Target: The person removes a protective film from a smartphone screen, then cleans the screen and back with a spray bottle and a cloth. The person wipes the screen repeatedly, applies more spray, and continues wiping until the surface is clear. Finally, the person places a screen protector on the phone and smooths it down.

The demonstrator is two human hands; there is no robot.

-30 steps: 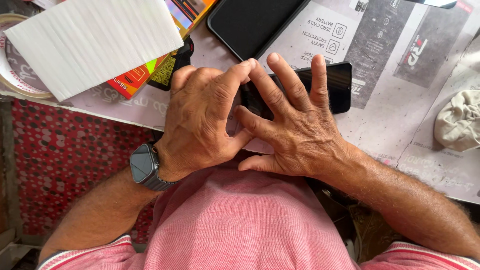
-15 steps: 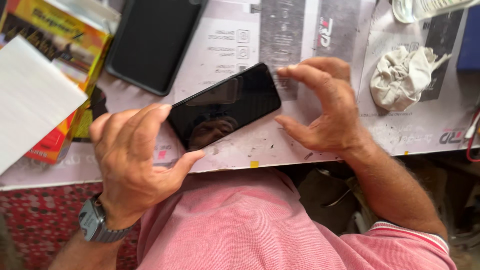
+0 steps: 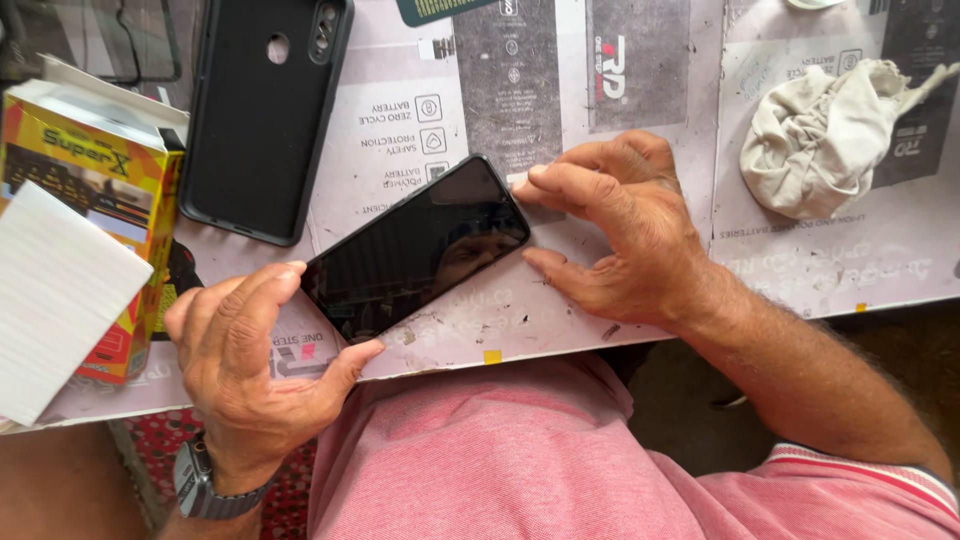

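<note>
**Printed worktop and what lies on it**

A worn grey-and-white printed table surface carries a dark glass-fronted smartphone lying diagonally, a black rubber phone case face down, a crumpled off-white cloth, and a yellow-orange cardboard box at the left edge.

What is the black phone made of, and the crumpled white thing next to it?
The phone has a front that looks like glossy glass: it mirrors a dim reflection. The left hand and right hand touch its ends. The crumpled rag looks like soft, matte cloth, with folds and creases. The phone case seems matte rubber or plastic, though that is uncertain.
</note>
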